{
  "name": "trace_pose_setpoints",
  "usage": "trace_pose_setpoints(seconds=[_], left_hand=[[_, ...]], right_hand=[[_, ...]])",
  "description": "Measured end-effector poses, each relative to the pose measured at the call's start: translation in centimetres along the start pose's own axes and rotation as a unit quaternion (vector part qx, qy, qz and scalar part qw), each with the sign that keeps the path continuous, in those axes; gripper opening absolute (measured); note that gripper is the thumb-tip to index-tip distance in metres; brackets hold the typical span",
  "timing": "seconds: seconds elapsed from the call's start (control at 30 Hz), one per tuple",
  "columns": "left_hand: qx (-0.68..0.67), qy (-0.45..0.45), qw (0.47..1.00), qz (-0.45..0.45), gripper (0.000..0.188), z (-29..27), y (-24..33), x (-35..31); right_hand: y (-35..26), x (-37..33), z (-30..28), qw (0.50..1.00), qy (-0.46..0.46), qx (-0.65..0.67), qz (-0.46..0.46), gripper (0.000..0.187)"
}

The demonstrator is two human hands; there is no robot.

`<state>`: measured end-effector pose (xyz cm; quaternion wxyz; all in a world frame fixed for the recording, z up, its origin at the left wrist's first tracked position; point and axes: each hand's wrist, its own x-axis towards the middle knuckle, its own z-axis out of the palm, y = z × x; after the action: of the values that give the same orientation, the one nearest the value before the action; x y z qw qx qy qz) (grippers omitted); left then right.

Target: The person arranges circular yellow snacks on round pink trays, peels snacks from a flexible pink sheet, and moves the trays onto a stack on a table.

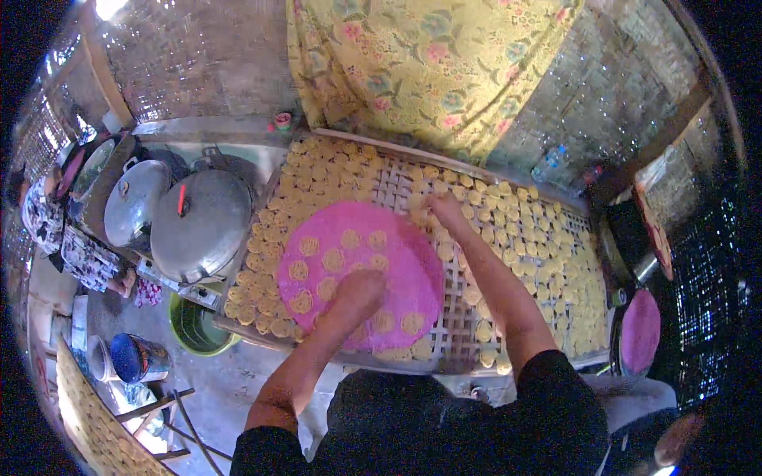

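Note:
A round pink mat [417, 289] carries several coiled, lacy yellow dough rounds [308, 247] and rests on a woven bamboo tray [390, 184]. My left hand [361, 295] is over the middle of the mat with its fingers curled in; what they hold, if anything, is hidden. Reaching past the mat's far right edge, my right hand [446, 213] is pinched at a pale yellow dough round [417, 208], slightly blurred, above the bamboo lattice. Rows of similar rounds [548, 262] cover the tray's right side, with more along its left side.
Two large lidded metal pots [200, 226] stand left of the tray, beyond a green tub [198, 321] and a blue bucket [136, 357]. A person [95, 258] in patterned clothes sits at far left. Another pink disc [640, 329] stands at right. A floral curtain [436, 63] hangs behind.

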<state>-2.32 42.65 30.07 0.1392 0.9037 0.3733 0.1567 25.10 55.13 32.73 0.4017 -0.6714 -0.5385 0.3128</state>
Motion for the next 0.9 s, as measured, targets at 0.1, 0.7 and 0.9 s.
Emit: trace_pose_setpoints(seconds=[0.1,0.7,0.9], left_hand=[[-0.184,0.029,0.972,-0.146,0.019,-5.5,0.8,0.8],[-0.543,0.169,0.784,-0.249,0.032,-4.0,-10.1,17.1],[-0.303,0.267,0.883,-0.242,0.034,-6.8,-9.2,14.1]], right_hand=[[-0.2,8.0,1.9,0.997,0.044,-0.062,-0.026,0.020],[-8.5,9.1,4.3,0.932,-0.314,0.171,-0.062,0.035],[-4.0,14.6,4.2,0.980,-0.130,-0.062,-0.134,0.021]])
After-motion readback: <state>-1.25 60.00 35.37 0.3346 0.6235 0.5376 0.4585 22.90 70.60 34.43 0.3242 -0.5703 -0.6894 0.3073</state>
